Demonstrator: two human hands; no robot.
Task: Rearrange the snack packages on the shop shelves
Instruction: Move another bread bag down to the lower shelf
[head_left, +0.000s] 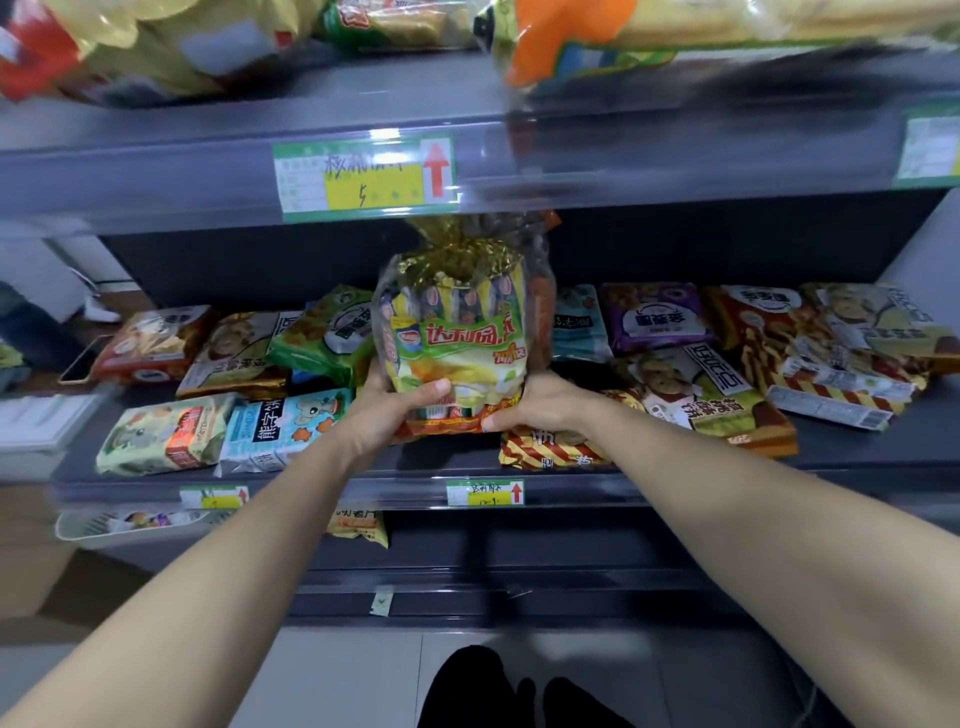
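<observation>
A tall clear bag of snack rolls (457, 332), green and yellow with a gold tie at its top, stands upright at the middle of the grey shelf (857, 447). My left hand (395, 405) grips its lower left side, thumb across the front. My right hand (540, 402) grips its lower right side. The bag's top reaches the edge of the shelf above. Flat snack packages lie on both sides of it: a pale green pack (166, 434) and a blue-and-white pack (283, 428) at the left, a red-and-yellow striped pack (550, 449) under my right wrist.
More packs lie at the back: a purple one (652, 314), a green one (327, 335), red-striped ones (826, 374) at the right. The upper shelf holds big bags, one orange (566, 36). Price tags (363, 179) hang on shelf edges. A white basket (119, 527) sits lower left.
</observation>
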